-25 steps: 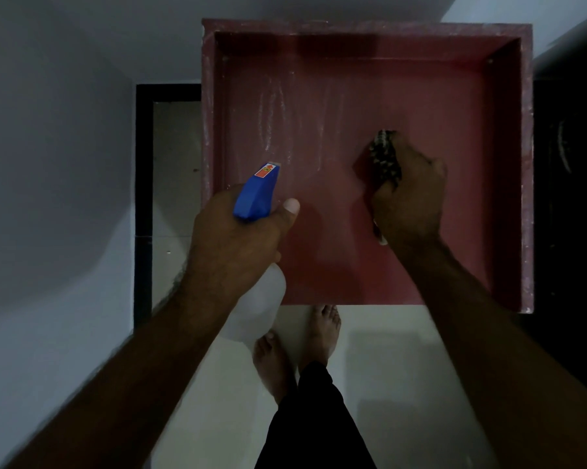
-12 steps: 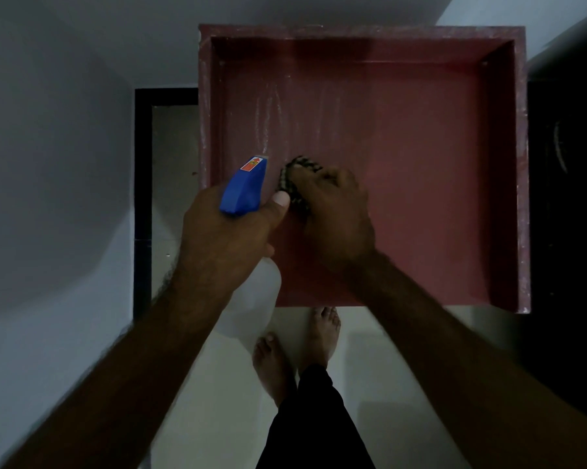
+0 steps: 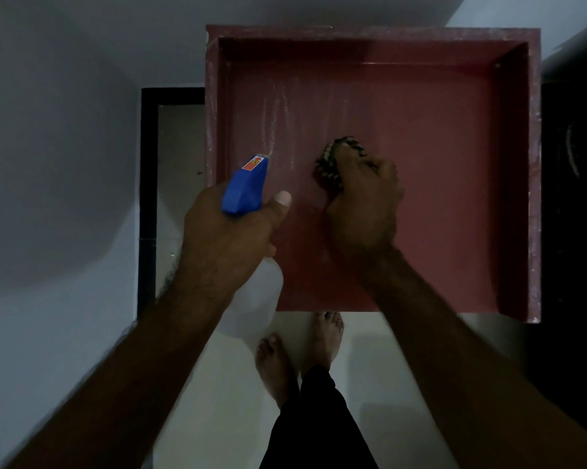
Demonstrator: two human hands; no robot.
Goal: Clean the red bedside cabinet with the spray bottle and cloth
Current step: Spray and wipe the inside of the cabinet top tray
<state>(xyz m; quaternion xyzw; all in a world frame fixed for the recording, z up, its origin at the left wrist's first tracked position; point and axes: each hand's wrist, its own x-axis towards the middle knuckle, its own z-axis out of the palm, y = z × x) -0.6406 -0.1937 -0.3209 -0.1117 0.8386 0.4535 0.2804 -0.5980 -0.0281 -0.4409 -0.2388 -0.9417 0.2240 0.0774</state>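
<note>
Mid-wipe: right hand (image 3: 363, 201) grips the checked cloth (image 3: 332, 160) on the red bedside cabinet (image 3: 420, 164), spray streaks left beyond the left hand (image 3: 227, 231) holding the spray bottle (image 3: 246, 184).

My right hand (image 3: 363, 204) pins the cloth (image 3: 329, 160) on the cabinet (image 3: 437, 198). At its nine o'clock, my left hand (image 3: 231, 231) holds the spray bottle (image 3: 246, 184). My feet (image 3: 275, 367) stand at six o'clock.

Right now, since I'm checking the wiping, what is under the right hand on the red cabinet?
A bunched patterned cloth shows under the right hand, on the red cabinet top. The hand covers most of the cloth and the surface beneath.
</note>
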